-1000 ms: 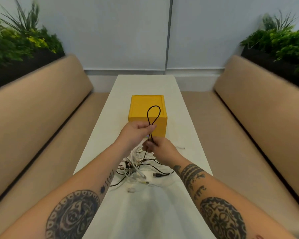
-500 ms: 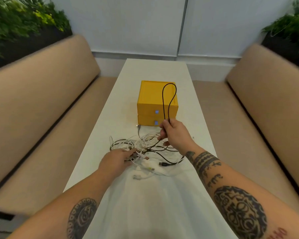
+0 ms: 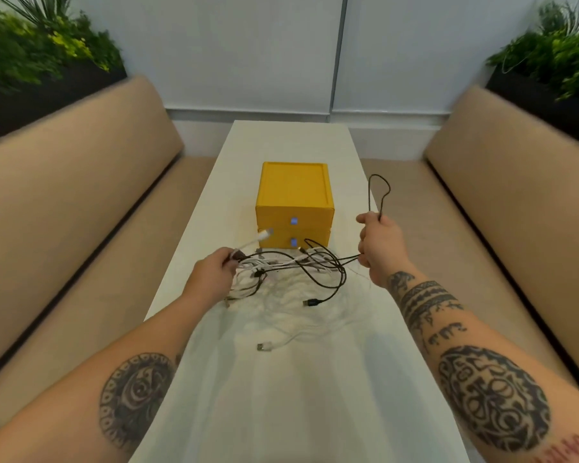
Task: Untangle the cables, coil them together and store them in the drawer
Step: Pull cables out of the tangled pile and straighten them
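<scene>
A tangle of black and white cables (image 3: 281,272) is stretched between my hands above the white table (image 3: 291,396). My left hand (image 3: 214,272) grips a bunch of the cables at the left, with a white plug sticking up beyond it. My right hand (image 3: 380,245) grips a black cable (image 3: 380,192) whose loop stands above the fist, and its strands run from the fist back into the tangle. A black plug (image 3: 311,303) and a white plug (image 3: 264,346) lie loose on the table. The yellow two-drawer box (image 3: 295,195) stands just behind, both drawers closed.
Beige bench seats (image 3: 81,202) run along both sides of the narrow table. Planters with green plants (image 3: 37,51) sit behind the backrests. A white wall closes the far end.
My hands have pulled apart: the right one swung out to the right with the black loop, the left one lifted a bunch of cables off the table. The tangle is now stretched out.
</scene>
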Motion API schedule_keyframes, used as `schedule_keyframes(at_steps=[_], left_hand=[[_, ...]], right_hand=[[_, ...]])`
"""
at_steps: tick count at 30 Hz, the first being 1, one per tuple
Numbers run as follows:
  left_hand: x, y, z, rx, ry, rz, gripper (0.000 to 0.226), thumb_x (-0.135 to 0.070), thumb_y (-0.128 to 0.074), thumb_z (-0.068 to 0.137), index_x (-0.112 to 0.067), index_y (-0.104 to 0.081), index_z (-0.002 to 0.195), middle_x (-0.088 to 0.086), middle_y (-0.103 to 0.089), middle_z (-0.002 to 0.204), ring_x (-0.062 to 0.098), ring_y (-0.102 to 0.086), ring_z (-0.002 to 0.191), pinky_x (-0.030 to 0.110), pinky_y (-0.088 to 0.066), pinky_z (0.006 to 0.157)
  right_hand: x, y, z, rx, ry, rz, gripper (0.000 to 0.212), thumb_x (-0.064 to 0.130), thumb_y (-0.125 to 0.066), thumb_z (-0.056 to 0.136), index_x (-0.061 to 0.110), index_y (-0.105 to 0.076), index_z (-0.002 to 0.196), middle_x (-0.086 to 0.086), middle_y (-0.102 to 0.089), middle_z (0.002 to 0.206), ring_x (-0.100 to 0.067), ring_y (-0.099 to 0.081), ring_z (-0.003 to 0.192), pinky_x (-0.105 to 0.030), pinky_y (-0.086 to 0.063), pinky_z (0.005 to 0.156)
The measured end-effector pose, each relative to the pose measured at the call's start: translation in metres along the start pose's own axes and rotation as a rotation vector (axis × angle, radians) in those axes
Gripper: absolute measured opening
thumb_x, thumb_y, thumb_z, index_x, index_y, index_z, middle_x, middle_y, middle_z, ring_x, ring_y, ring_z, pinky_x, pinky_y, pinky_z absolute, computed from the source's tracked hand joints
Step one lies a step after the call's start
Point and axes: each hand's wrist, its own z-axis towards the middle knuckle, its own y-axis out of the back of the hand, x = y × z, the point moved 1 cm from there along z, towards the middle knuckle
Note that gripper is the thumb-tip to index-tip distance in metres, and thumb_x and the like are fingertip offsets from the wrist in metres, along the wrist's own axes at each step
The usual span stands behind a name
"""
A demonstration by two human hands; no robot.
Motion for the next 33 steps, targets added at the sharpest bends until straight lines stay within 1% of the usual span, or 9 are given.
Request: schedule_keyframes(at_steps=[5,9,13,17,20,22,24,28,33], left_hand=[[-0.002,0.007,0.011,0.141,0.273,-0.272,0.023,-0.022,-0.038,0.104,-0.014,-0.058,0.111,0.004,-0.057,0.092,0.02,-0.068,0.072,0.03,-0.037,0.061],[0.019,-0.001,0.01,0.198,0.351,-0.189,0.022,-0.032,-0.045,0.102,-0.014,-0.054,0.111,0.007,-0.06,0.097,0.022,-0.068,0.076,0.031,-0.043,0.066],[0.032,-0.014,0.009,0.064,0.291,0.014,0.035,-0.04,-0.052,0.098,-0.012,-0.054,0.12,0.013,-0.064,0.118,0.033,-0.061,0.104,0.038,-0.046,0.079],[0.024,-0.019,0.005,-0.077,0.302,0.241,0.054,-0.042,-0.052,0.098,-0.006,-0.045,0.137,0.017,-0.044,0.142,0.04,-0.043,0.127,0.048,-0.043,0.099],[-0.005,-0.02,-0.002,-0.213,0.106,0.283,0.044,-0.035,-0.053,0.099,-0.015,-0.05,0.138,0.008,-0.036,0.15,0.033,-0.03,0.137,0.053,-0.036,0.103],[-0.033,-0.023,-0.005,-0.206,-0.142,0.208,0.026,-0.031,-0.053,0.099,-0.024,-0.064,0.121,0.001,-0.053,0.136,0.027,-0.042,0.129,0.041,-0.038,0.097],[-0.068,-0.027,-0.013,-0.021,-0.3,0.057,0.021,-0.031,-0.053,0.1,-0.027,-0.069,0.112,-0.005,-0.065,0.115,0.017,-0.056,0.113,0.027,-0.037,0.085],[-0.129,-0.039,-0.035,0.42,-0.352,-0.124,0.032,-0.043,-0.048,0.101,-0.034,-0.063,0.128,-0.022,-0.063,0.119,-0.005,-0.056,0.11,0.015,-0.042,0.088],[-0.167,-0.047,-0.039,0.407,-0.414,-0.243,0.017,-0.024,-0.058,0.099,-0.014,-0.069,0.107,-0.011,-0.064,0.084,-0.006,-0.053,0.069,0.012,-0.039,0.067]], right_hand=[[-0.002,0.016,0.009,0.079,-0.023,-0.182,0.024,0.034,-0.037,0.104,0.021,-0.055,0.11,0.0,-0.045,0.078,-0.014,-0.035,0.059,-0.026,-0.034,0.047],[-0.029,0.019,0.011,0.109,-0.034,-0.361,0.025,0.039,-0.04,0.102,0.02,-0.055,0.111,-0.001,-0.053,0.092,-0.018,-0.047,0.071,-0.031,-0.044,0.056],[-0.05,0.018,0.005,0.122,-0.047,-0.281,0.026,0.034,-0.039,0.103,0.02,-0.057,0.115,-0.002,-0.051,0.085,-0.016,-0.043,0.064,-0.03,-0.042,0.054],[-0.047,0.015,0.002,0.136,-0.019,-0.242,0.027,0.031,-0.037,0.103,0.023,-0.059,0.115,-0.001,-0.049,0.082,-0.016,-0.04,0.06,-0.028,-0.039,0.051],[-0.031,0.011,-0.001,0.172,-0.001,-0.198,0.026,0.03,-0.037,0.103,0.023,-0.059,0.115,-0.001,-0.048,0.081,-0.015,-0.039,0.058,-0.028,-0.037,0.048],[-0.016,0.007,-0.004,0.201,0.015,-0.132,0.025,0.027,-0.037,0.104,0.021,-0.059,0.113,-0.001,-0.046,0.077,-0.013,-0.036,0.055,-0.027,-0.033,0.046],[0.002,0.006,-0.009,0.227,0.037,-0.04,0.025,0.025,-0.036,0.105,0.019,-0.059,0.112,0.001,-0.044,0.072,-0.011,-0.033,0.052,-0.026,-0.028,0.044],[0.038,0.014,-0.014,0.256,0.058,0.171,0.024,0.029,-0.037,0.107,0.017,-0.058,0.11,0.005,-0.042,0.064,-0.009,-0.03,0.049,-0.023,-0.026,0.043],[0.069,0.042,-0.018,0.212,0.041,0.435,0.023,0.027,-0.037,0.108,0.016,-0.057,0.108,0.003,-0.043,0.063,-0.009,-0.036,0.047,-0.02,-0.033,0.042]])
